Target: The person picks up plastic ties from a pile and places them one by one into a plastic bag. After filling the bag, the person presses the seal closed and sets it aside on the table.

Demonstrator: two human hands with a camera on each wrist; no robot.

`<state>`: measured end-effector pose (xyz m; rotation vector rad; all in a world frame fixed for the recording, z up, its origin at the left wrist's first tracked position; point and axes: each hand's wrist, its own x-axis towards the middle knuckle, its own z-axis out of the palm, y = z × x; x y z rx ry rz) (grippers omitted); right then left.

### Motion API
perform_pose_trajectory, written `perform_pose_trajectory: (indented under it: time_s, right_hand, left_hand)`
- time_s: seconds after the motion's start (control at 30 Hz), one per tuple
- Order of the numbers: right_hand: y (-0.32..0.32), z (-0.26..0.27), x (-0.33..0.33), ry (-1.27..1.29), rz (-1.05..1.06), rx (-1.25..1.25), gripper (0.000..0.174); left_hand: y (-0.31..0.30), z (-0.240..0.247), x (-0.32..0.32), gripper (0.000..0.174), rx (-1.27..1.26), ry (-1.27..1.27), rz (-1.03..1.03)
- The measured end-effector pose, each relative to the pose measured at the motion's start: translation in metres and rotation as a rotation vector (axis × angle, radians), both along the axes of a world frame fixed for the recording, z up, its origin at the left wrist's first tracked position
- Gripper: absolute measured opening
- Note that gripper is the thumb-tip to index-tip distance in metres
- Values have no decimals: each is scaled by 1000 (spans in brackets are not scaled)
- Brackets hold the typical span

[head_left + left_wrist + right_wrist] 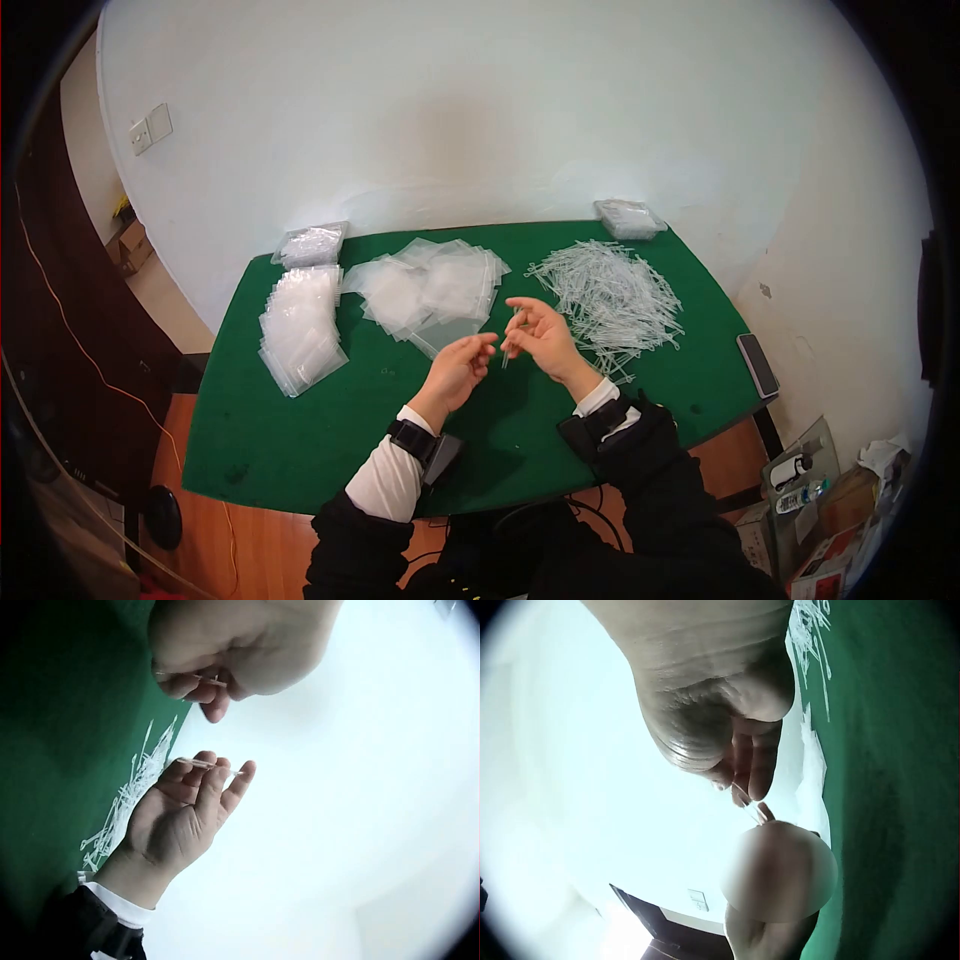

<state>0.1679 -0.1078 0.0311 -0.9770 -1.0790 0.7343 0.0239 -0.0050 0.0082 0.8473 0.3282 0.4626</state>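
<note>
Both hands are raised over the middle of the green table [420,460], a small gap between them. The right hand [545,345] pinches thin clear plastic pieces [199,763] between thumb and fingers; their exact number cannot be told. In the left wrist view the left hand [247,645] has its fingers curled around a short clear piece [215,682]. A pile of thin clear looped pieces [615,300] lies right of the right hand. Behind the hands, clear flat bags [440,285] are spread loosely.
An overlapping row of clear bags [300,330] lies at the left, with a filled clear packet [312,244] behind it. Another packet [630,219] stands at the back right. A dark phone-like object [757,365] is on the right edge. A white wall [450,110] rises behind.
</note>
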Motion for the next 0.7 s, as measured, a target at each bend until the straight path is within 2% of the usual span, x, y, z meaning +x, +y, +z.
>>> perform_pose_trajectory:
  time_s: [0.07, 0.27, 0.37, 0.53, 0.63, 0.7]
  right_hand:
    - [0, -3, -7, -72, 33, -15, 38]
    - [-3, -6, -11, -115, 14, -122, 24]
    - [1, -17, -5, -94, -67, -40, 12]
    - [0, -13, -6, -138, -74, -90, 9]
    - [5, -17, -2, -397, -212, 76, 12]
    - [6, -21, 1, -382, -192, 43, 11]
  left_hand:
    - [-3, -5, 1, 26, 46, 63, -202]
    - [-5, -12, 4, 24, 23, -1, -244]
    - [-9, -15, 1, 23, 32, 0, -243]
    - [-12, -10, 0, 22, 100, 48, -273]
    - [-14, -3, -2, 22, 62, 20, -251]
    - [-15, 0, -3, 22, 76, 34, -265]
